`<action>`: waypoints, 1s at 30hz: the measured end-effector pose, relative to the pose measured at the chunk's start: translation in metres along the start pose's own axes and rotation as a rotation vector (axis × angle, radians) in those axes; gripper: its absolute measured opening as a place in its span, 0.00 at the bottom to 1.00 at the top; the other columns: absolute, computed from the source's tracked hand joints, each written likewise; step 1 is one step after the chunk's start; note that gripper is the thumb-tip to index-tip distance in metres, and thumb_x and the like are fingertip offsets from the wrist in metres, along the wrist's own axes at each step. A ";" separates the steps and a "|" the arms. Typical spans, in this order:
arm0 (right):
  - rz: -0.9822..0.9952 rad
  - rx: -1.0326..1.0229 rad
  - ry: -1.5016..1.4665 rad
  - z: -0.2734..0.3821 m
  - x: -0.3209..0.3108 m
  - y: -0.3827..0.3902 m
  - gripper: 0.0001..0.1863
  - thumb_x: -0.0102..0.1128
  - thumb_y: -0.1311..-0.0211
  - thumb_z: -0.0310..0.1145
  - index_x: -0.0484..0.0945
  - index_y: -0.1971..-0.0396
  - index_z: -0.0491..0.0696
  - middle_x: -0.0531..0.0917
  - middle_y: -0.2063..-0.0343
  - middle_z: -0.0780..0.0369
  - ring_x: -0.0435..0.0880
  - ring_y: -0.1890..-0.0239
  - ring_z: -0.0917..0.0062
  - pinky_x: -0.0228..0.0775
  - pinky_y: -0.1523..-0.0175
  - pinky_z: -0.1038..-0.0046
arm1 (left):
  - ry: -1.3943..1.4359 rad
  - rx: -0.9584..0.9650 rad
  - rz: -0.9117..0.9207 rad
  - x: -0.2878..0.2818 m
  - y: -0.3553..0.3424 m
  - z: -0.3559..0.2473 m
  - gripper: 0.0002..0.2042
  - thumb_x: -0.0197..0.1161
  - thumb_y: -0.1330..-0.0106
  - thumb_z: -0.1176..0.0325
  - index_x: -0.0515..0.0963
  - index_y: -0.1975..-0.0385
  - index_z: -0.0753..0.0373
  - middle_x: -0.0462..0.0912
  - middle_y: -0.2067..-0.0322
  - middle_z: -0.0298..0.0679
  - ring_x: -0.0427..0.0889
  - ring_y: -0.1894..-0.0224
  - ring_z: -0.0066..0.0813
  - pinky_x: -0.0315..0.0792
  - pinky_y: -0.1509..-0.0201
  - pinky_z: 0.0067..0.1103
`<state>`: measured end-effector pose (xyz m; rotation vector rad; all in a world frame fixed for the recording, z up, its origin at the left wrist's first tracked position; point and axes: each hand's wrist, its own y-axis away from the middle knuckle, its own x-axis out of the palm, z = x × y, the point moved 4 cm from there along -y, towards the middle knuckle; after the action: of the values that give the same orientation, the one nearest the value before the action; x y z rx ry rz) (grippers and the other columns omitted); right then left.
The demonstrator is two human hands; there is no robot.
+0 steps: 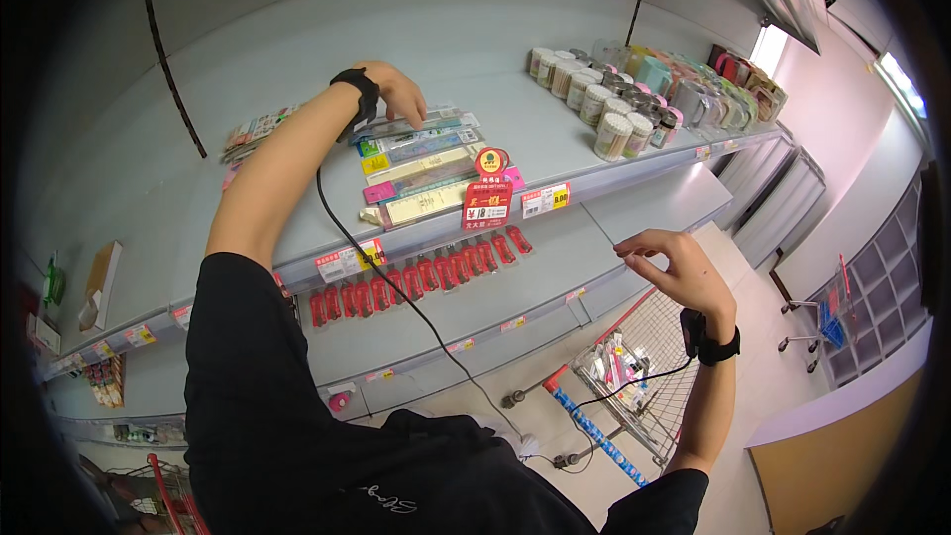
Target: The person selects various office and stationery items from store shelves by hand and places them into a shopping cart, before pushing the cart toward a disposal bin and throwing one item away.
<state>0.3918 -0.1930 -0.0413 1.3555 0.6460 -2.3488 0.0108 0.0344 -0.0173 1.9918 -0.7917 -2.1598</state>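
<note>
Fingers of my left hand are bent downward and slightly apart, touching or just above the far end of a row of flat, clear-wrapped packages on the top shelf; whether they grip one is unclear. A red promotional sign stands at the row's front edge. To the right, my right hand hangs in the air beside the lower shelf, fingers loosely curved with nothing visible in them. Both wrists wear black straps, and a black cable runs down from the left one.
Several white-lidded cylindrical containers and cups stand at the top shelf's right. Red packaged items line the lower shelf. A shopping cart with goods is below my right hand; other carts stand right and lower left.
</note>
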 end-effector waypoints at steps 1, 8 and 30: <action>-0.012 -0.028 -0.006 0.000 0.001 0.000 0.10 0.59 0.40 0.29 0.82 0.61 0.43 0.85 0.65 0.57 0.84 0.64 0.68 0.76 0.61 0.72 | 0.015 -0.023 0.059 0.002 -0.003 -0.003 0.30 0.58 0.38 0.49 0.67 0.36 0.52 0.72 0.42 0.42 0.76 0.45 0.37 0.73 0.45 0.34; 0.025 -0.035 -0.044 0.009 0.012 0.010 0.10 0.59 0.39 0.28 0.82 0.59 0.43 0.85 0.64 0.58 0.84 0.62 0.71 0.74 0.60 0.73 | 0.099 -0.012 -0.024 0.021 -0.002 0.012 0.27 0.56 0.37 0.53 0.70 0.40 0.59 0.72 0.41 0.45 0.75 0.44 0.42 0.73 0.43 0.33; -0.542 0.612 -0.718 -0.406 0.074 0.256 0.18 0.53 0.32 0.39 0.77 0.51 0.42 0.83 0.57 0.61 0.81 0.55 0.79 0.75 0.47 0.72 | 0.472 0.352 -0.268 0.295 -0.071 -0.374 0.07 0.63 0.41 0.70 0.75 0.65 0.61 0.76 0.76 0.44 0.77 0.75 0.39 0.70 0.70 0.28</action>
<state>0.7769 -0.1896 -0.3372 0.4058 0.0582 -3.3673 0.3450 -0.1393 -0.3171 2.7765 -0.9119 -1.6183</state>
